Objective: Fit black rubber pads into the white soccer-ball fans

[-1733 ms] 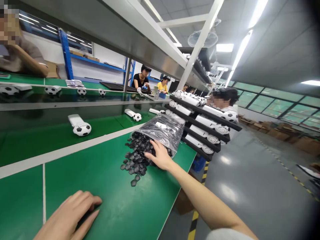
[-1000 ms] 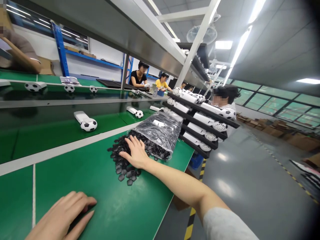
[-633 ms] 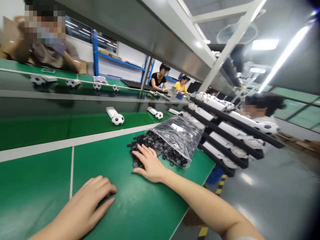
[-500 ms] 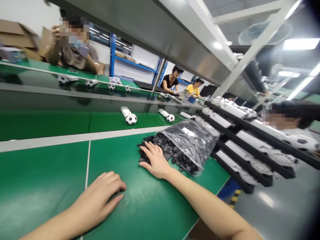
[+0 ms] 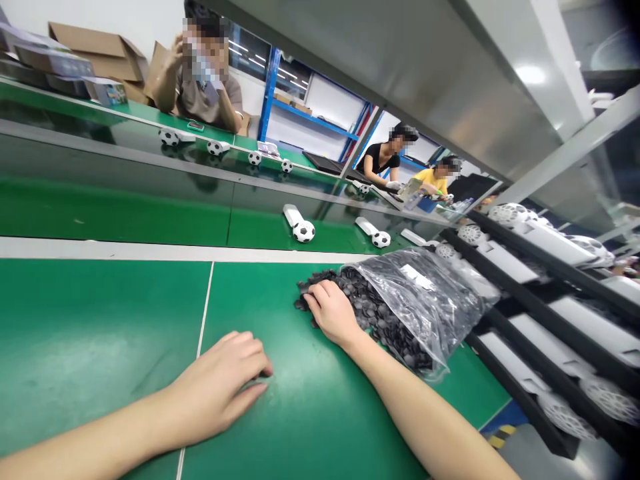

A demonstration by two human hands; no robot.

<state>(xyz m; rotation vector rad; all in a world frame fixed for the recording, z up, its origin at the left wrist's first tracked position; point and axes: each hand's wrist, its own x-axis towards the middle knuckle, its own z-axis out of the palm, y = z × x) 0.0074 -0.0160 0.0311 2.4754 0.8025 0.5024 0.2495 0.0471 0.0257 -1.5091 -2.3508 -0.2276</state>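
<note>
My right hand (image 5: 333, 310) lies on a heap of small black pieces (image 5: 373, 310), fingers curled down into its near left edge; what the fingers enclose is hidden. The heap spills from the mouth of a clear plastic bag (image 5: 430, 293) lying on its side on the green table (image 5: 100, 320). My left hand (image 5: 220, 383) rests palm down on the bare table surface to the left of the heap, fingers loosely bent, apart from the pieces.
Beyond a white strip runs a conveyor belt carrying white devices with football-patterned heads (image 5: 303, 231). Black tiered racks (image 5: 545, 270) of similar white devices stand at the right, close to the bag. Several people sit across the line (image 5: 205, 87). Cardboard boxes (image 5: 95, 43) stand far left.
My right hand has drawn the scattered black pieces into a tighter heap by the bag's mouth, its fingers curling. The view has swung left and down. My left hand stays on the table.
</note>
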